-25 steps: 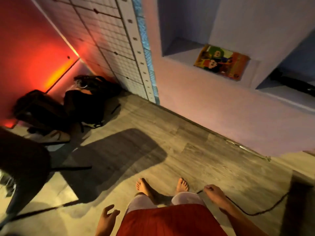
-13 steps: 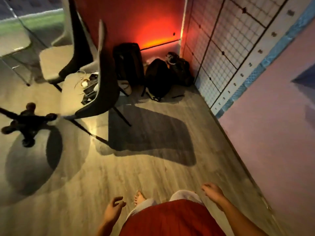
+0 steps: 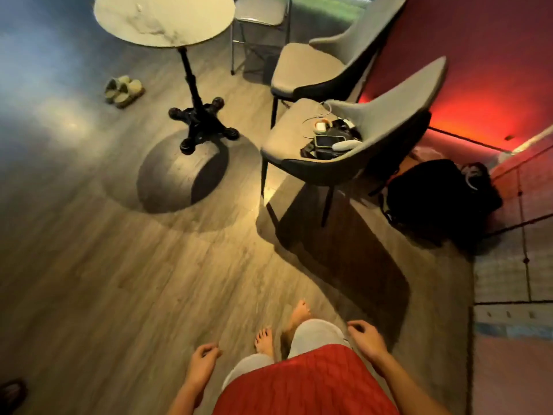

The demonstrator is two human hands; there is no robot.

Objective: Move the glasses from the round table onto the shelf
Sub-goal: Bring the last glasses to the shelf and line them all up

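The round table (image 3: pixel 164 22) with a pale marble top and a black pedestal base (image 3: pixel 200 127) stands at the top left, a few steps ahead of me. I see no glasses on the part of its top that shows. The shelf is out of view. My left hand (image 3: pixel 202 362) hangs at my side near the bottom edge, fingers loosely curled, holding nothing. My right hand (image 3: pixel 366 339) hangs on the other side, also loosely curled and holding nothing. My bare feet (image 3: pixel 281 327) stand on the wooden floor.
Two grey chairs stand right of the table; the nearer chair (image 3: pixel 344 145) holds a phone, cables and small items. A black backpack (image 3: pixel 440 199) lies by the red wall. A pair of slippers (image 3: pixel 124 89) sits left of the table base.
My view has swung left, away from the wall niche with the shelf, and the round table has come into sight. Both hands stay low at my sides, holding nothing.
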